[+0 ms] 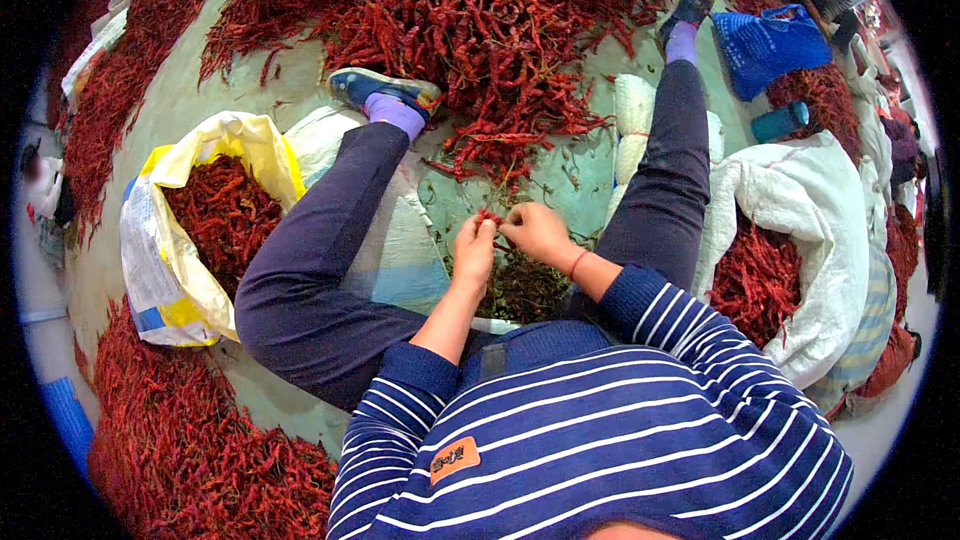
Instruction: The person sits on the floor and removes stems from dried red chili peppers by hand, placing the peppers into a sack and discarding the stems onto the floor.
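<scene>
Between my spread legs, my left hand (474,251) has its fingers closed on a dried red chili pepper (490,217). The fingertips of my right hand (536,231) pinch the same small red piece from the other side, and a red cord circles that wrist. Below both hands lies a heap of green-brown chili stems (532,286). Just beyond them a large pile of dried red chilies (480,52) spreads over the floor, with loose stems scattered at its near edge.
An open yellow-and-white sack (139,262) of chilies stands at left, an open white sack (832,240) of chilies at right. A blue bag (772,49) and a blue cylindrical container (780,121) lie upper right. More chilies (187,450) cover the lower left. People sit at the far edges.
</scene>
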`<action>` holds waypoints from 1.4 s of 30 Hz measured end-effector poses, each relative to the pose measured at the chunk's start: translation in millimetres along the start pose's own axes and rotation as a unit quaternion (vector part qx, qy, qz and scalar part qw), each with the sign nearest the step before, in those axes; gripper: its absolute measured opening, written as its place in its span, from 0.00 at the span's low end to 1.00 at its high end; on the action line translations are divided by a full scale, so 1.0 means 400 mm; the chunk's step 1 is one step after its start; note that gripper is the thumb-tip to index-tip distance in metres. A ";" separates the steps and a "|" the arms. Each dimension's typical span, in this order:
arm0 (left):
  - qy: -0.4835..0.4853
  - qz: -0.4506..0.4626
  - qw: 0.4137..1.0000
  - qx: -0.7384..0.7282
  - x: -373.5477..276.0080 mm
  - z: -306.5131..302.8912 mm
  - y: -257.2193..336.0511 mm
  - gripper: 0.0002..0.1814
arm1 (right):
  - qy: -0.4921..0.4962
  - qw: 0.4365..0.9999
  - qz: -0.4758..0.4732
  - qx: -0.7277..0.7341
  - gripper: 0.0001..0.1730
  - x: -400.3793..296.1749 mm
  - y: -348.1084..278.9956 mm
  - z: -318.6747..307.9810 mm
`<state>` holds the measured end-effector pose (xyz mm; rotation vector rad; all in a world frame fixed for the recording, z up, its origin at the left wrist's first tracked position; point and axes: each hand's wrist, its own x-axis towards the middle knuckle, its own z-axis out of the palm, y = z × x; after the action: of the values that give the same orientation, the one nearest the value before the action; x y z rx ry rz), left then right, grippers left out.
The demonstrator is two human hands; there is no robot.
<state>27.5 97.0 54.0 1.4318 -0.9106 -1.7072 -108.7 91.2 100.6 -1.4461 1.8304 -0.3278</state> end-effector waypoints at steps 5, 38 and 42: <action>-0.057 0.024 0.993 0.103 -0.012 0.020 -0.017 0.09 | 0.040 0.987 -0.055 0.145 0.13 -0.076 0.062 0.019; -0.234 0.064 0.952 0.186 -0.270 0.183 0.126 0.27 | -0.091 0.883 -0.168 0.429 0.20 -0.295 0.156 -0.107; -0.238 0.013 0.971 -0.012 -0.364 0.107 0.202 0.41 | -0.177 0.787 -0.172 0.566 0.16 -0.311 0.087 -0.078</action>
<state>10.1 186.5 199.7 0.9979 -1.1462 -2.0762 -147.5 208.2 150.2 -0.8278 0.7198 -1.0432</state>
